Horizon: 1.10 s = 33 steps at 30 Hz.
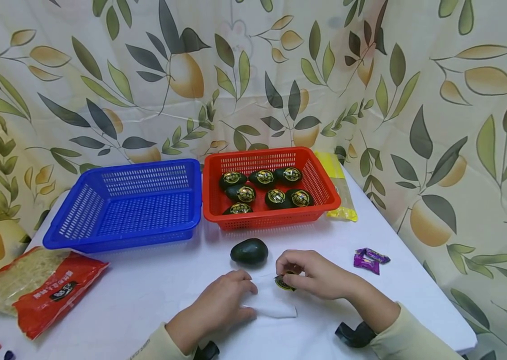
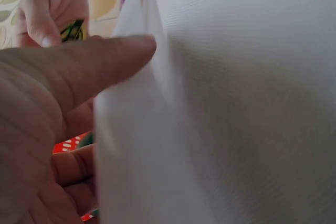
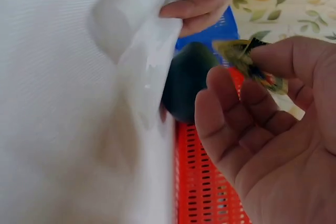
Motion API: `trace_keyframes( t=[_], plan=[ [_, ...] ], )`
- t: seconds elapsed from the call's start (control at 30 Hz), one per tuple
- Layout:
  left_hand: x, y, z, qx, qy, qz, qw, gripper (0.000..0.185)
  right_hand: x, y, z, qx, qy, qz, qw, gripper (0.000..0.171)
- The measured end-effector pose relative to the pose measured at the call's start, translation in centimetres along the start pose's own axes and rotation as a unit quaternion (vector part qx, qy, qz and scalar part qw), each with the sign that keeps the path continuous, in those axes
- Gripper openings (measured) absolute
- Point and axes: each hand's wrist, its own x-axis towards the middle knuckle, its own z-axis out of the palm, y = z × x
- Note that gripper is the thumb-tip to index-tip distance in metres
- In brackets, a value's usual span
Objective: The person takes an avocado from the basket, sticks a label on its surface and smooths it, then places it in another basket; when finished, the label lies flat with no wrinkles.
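Right hand (image 1: 312, 272) pinching a peeled sticker (image 1: 283, 283) over the white table (image 1: 145, 290), left hand (image 1: 222, 305) gripping a white tissue (image 1: 276, 307), bare avocado (image 1: 249, 251) just behind, red basket (image 1: 321, 180) holding 7 stickered avocados (image 1: 276, 197), blue basket (image 1: 127, 200) empty.

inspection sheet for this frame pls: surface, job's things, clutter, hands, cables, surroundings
Surface: white table, a white sheet lying on it.
Job's things: bare dark avocado on the table; sticker pinched in the right hand; red basket with seven stickered avocados; blue basket with nothing seen in it.
Clutter: red noodle packet at left, purple wrappers at right, yellow bag behind the red basket.
Hands: left hand grips the sheet's edge; right hand holds the sticker between thumb and fingers.
Cables: nothing seen.
Surroundings: leaf-and-fruit print curtain behind the table and to its right.
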Motion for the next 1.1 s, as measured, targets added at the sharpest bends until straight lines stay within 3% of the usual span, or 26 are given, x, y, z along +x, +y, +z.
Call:
trace_keyframes(
  t=[0.2,0.33,0.5,0.67,0.77,0.87,0.97,1.1],
  plan=[
    [0.0,-0.1,-0.4,-0.013,0.009,0.003,0.9999,0.04,1.0,-0.6,-0.1,0.017,0.024,0.011,1.0,0.021],
    [0.4,0.2,-0.7,-0.1,0.064,-0.013,0.9929,0.039,1.6,-1.3,0.0,0.031,0.032,0.009,0.999,0.026],
    [1.0,1.0,-1.4,-0.231,0.153,-0.03,0.9605,0.025,2.6,-2.4,0.3,0.036,0.034,-0.003,0.999,0.026],
    [1.6,1.2,-2.1,-0.285,0.214,-0.069,0.9321,0.01,3.5,-2.8,0.4,0.014,0.098,0.03,0.995,0.026],
    [2.0,0.8,-2.5,-0.309,0.234,-0.103,0.9162,0.011,4.0,-2.6,0.3,0.014,0.133,0.072,0.988,0.02],
    [2.5,0.2,-3.0,-0.327,0.234,-0.137,0.9054,0.014,4.5,-2.3,0.2,0.021,0.136,0.1,0.985,0.018],
    [3.0,-0.3,-3.4,-0.32,0.226,-0.162,0.9055,0.015,5.2,-2.0,0.3,0.027,0.132,0.114,0.984,0.021],
    [3.9,-0.9,-3.5,-0.28,0.225,-0.183,0.9154,0.017,6.2,-1.5,0.9,0.006,0.144,0.121,0.982,0.021]
  ],
)
